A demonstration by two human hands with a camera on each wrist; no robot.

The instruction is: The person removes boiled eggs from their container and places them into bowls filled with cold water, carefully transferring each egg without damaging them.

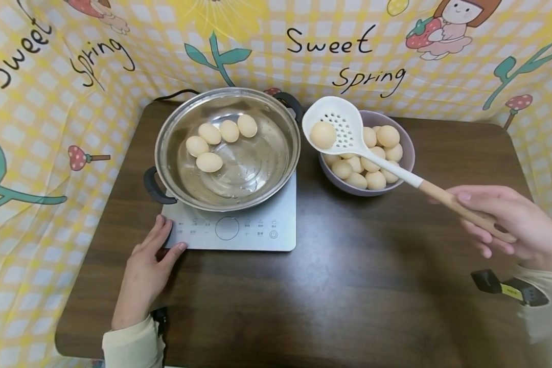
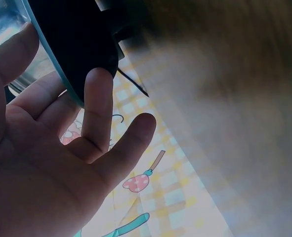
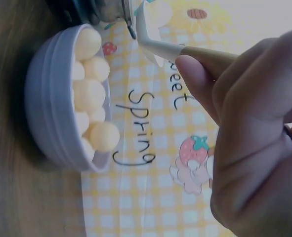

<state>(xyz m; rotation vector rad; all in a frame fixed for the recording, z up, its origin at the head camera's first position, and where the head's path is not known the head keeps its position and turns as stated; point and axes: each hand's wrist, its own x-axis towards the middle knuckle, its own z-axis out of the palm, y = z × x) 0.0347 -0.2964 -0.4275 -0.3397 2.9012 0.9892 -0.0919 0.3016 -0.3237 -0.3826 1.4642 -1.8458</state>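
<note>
My right hand (image 1: 510, 220) grips the wooden handle of a white slotted spoon (image 1: 347, 120). One egg (image 1: 323, 135) lies in the spoon's bowl, raised over the left side of a purple-grey bowl (image 1: 367, 190) full of eggs (image 3: 90, 94). The spoon's head shows edge-on in the right wrist view. To the left, my left hand (image 1: 149, 260) rests with loosely spread fingers against the front left corner of a silver induction cooker (image 1: 239, 240). On the cooker stands a steel pot (image 1: 257, 179) with several eggs (image 1: 230, 131) grouped on its left side.
The pot's black side handles (image 1: 154, 186) jut out at the front left and back right. A black cord (image 1: 177, 94) runs behind the pot. Yellow checked cloth (image 1: 267, 56) surrounds the back and sides of the dark wooden table (image 1: 349, 286).
</note>
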